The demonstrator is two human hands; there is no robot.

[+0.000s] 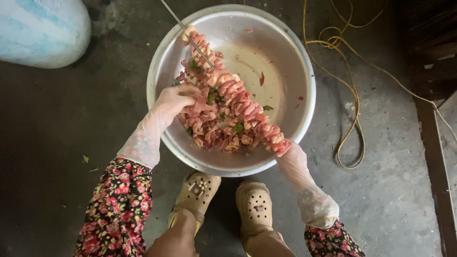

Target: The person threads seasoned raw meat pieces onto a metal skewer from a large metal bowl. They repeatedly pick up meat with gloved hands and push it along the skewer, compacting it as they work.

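The metal bowl (295, 62) sits on bare floor (71, 119), a yellow cord (352, 95) just right. Over it the meat skewer (238, 97) slants from upper left to lower right. Right hand (293, 154) grips its lower end; left hand (176, 97) pinches meat pieces (214, 128).
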